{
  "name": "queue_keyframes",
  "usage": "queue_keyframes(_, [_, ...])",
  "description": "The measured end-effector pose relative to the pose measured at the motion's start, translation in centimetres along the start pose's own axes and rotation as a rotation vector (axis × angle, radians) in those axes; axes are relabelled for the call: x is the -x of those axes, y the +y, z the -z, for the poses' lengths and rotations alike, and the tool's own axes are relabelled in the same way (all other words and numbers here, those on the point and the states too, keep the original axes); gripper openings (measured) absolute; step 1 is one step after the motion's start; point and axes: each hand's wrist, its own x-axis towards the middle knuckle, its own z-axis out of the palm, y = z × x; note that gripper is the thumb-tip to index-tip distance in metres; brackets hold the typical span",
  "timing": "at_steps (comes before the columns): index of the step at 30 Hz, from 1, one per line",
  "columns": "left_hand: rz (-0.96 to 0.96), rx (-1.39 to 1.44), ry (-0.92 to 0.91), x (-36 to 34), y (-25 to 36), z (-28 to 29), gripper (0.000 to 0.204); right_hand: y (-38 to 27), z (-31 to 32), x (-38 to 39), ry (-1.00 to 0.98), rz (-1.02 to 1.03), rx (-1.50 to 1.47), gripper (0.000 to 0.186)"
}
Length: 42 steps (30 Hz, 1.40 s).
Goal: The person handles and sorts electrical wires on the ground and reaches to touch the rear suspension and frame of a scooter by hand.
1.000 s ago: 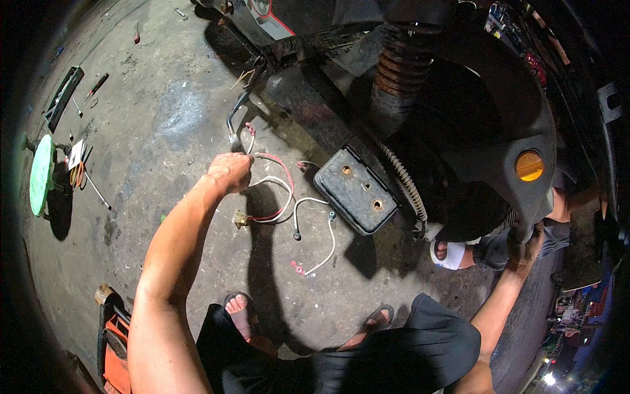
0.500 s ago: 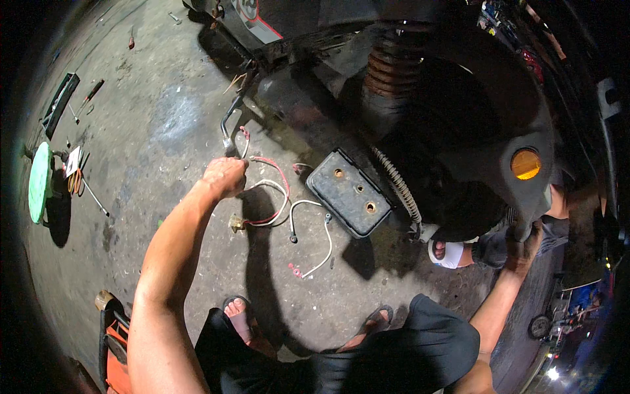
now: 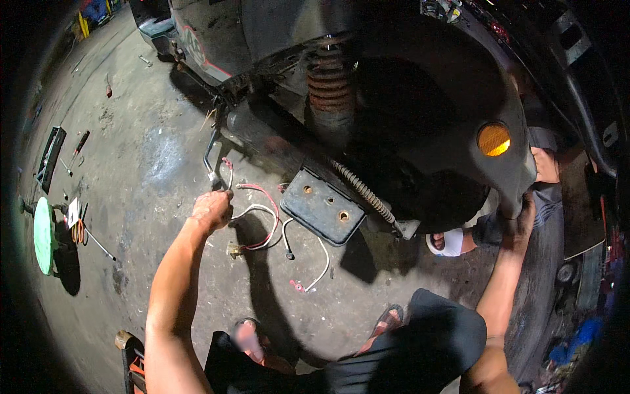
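The rod (image 3: 207, 156) lies straight out beyond the left hand (image 3: 214, 209), its long axis bent partway and running away from the person toward the vehicle (image 3: 262, 39). The left hand is curled into a fist round the rod's near end, with no gap showing between its fingers. The fender (image 3: 505, 177) lies just beyond the right hand (image 3: 522, 217), which wraps its lower tip; part of that grip is hidden. The left hand is the nearer to the rod, the right to the fender, and the two are well apart. Another person's foot (image 3: 449, 243) is left of the right hand. Between the person's hands, nearer the left, the box (image 3: 323, 209) has its long side slanting down to the right and three holes in its top; what is inside cannot be told. Wires (image 3: 277, 220) lie between it and the left hand. At far left, near the stool (image 3: 43, 236), the tray (image 3: 56, 154) is too dark to show any contents
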Motion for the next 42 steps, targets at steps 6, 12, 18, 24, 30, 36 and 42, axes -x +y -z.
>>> queue_keyframes(6, [-0.047, 0.017, 0.033, 0.3, -0.2, 0.3, 0.019, -0.3, -1.8, 0.9, 0.081, -0.014, -0.007, 0.030])
queue_keyframes(12, [-0.062, 0.023, 0.021, 0.0, -1.0, -0.3, 0.021, -0.7, -2.1, 0.9, 0.082, -0.018, -0.021, 0.030])
queue_keyframes(18, [-0.042, 0.000, -0.034, -0.1, -1.0, -0.4, 0.022, -2.1, -5.6, 2.4, 0.142, -0.036, 0.063, 0.028])
queue_keyframes(24, [0.009, -0.022, -0.068, -0.4, -0.9, -1.2, 0.021, -2.3, -6.7, 3.3, 0.219, -0.073, 0.101, 0.025])
queue_keyframes(30, [-0.011, -0.016, -0.099, -0.1, -0.8, -1.4, 0.021, -2.5, -8.4, 3.8, 0.310, -0.058, 0.123, 0.025])
queue_keyframes(36, [0.000, 0.025, -0.095, -0.1, -0.9, -1.6, 0.022, -2.7, -8.4, 4.1, 0.291, 0.012, 0.136, 0.025])
queue_keyframes(42, [0.013, 0.053, -0.092, 0.2, -2.3, -2.9, 0.021, -3.6, -10.6, 5.3, 0.336, -0.085, 0.208, 0.025])
